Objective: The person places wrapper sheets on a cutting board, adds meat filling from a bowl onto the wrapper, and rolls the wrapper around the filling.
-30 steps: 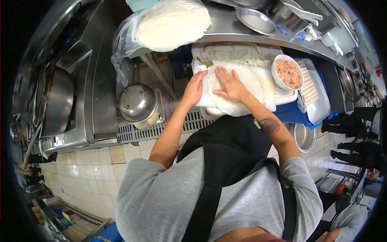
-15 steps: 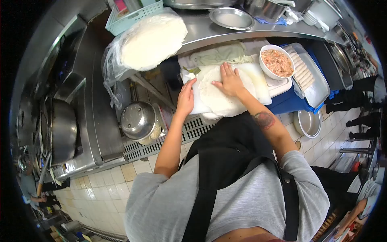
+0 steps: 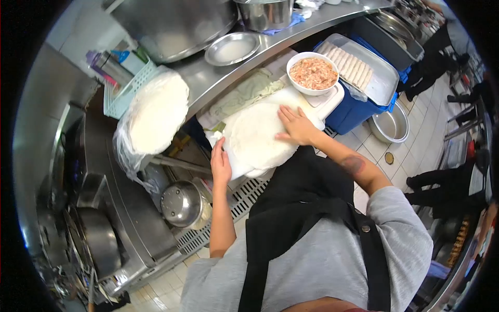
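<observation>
Lays the right hand (image 3: 297, 127) open and flat, fingers apart, on the right side of one broad, round, white dough-like sheet (image 3: 257, 135), spread over one white rectangular cutting board (image 3: 296, 97); cannot tell how many layers deep. Holds the left hand (image 3: 221, 165) open, fingers loosely bent, at the left edge of the board; cannot tell whether touching the sheet. Counts two bare hands over the work. Has, beyond the right hand, one round white bowl (image 3: 313, 73) full of pinkish-orange chopped filling, and just beside it one pale rectangular tray (image 3: 383, 86) with a row of at least six slim, pale rolls (image 3: 345, 65), above one blue plastic bin (image 3: 343, 115). Shows, past the far edge of the board, one pale green cloth (image 3: 241, 99); on the grey steel surface (image 3: 209, 74), one shallow round steel dish (image 3: 232, 50) and two steel pots, one large (image 3: 174, 26), one smaller (image 3: 266, 15). Includes, at far left, one plastic-wrapped white round (image 3: 158, 114) beside one mint-green perforated basket (image 3: 118, 104).
</observation>
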{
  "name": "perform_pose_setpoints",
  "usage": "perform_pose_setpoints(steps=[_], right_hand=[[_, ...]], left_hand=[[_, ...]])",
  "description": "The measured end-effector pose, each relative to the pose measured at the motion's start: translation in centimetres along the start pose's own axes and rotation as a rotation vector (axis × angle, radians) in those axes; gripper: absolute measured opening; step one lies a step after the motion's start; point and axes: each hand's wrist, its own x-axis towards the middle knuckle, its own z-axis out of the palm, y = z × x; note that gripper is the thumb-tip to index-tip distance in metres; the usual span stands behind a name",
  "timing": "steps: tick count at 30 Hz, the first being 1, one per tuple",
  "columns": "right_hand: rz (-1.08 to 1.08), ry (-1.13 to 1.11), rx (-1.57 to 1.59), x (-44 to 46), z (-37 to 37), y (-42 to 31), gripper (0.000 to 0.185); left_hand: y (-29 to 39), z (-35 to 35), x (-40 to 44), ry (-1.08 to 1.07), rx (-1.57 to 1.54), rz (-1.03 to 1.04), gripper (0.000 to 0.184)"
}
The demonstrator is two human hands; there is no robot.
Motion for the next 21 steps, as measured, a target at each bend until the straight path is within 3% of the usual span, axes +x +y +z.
perform_pose_setpoints(steps=[3,6,8,10,12,18,21], right_hand=[[-0.030,0.079,-0.017,-4.1,0.1,2.7,0.081],[0.058,-0.016,0.188,-4.0,-5.3,5.1,0.055],[0.057,0.360,0.136,-1.9,-6.2,8.2,0.034],[0.043,0.619,0.143,2.4,-7.0,12.7,0.035],[0.027,0.691,0.003,6.1,-8.6,16.3,0.041],[0.048,0.035,-0.018,11.1,-11.1,18.8,0.054],[0.086,0.075,-0.029,11.7,-10.6,19.1,0.053]], left_hand=[[-0.1,-0.1,0.1,-0.010,0.021,0.002,0.047],[0.2,0.1,0.1,-0.016,0.033,-0.001,0.046],[0.3,-0.1,0.1,-0.015,0.040,-0.004,0.045],[0.5,-0.1,0.1,-0.012,0.029,-0.001,0.045],[0.5,-0.1,0.0,-0.008,0.021,0.000,0.045],[-0.1,0.1,0.0,0.002,-0.010,-0.003,0.046],[0.7,-0.1,0.1,-0.001,0.007,0.003,0.047]])
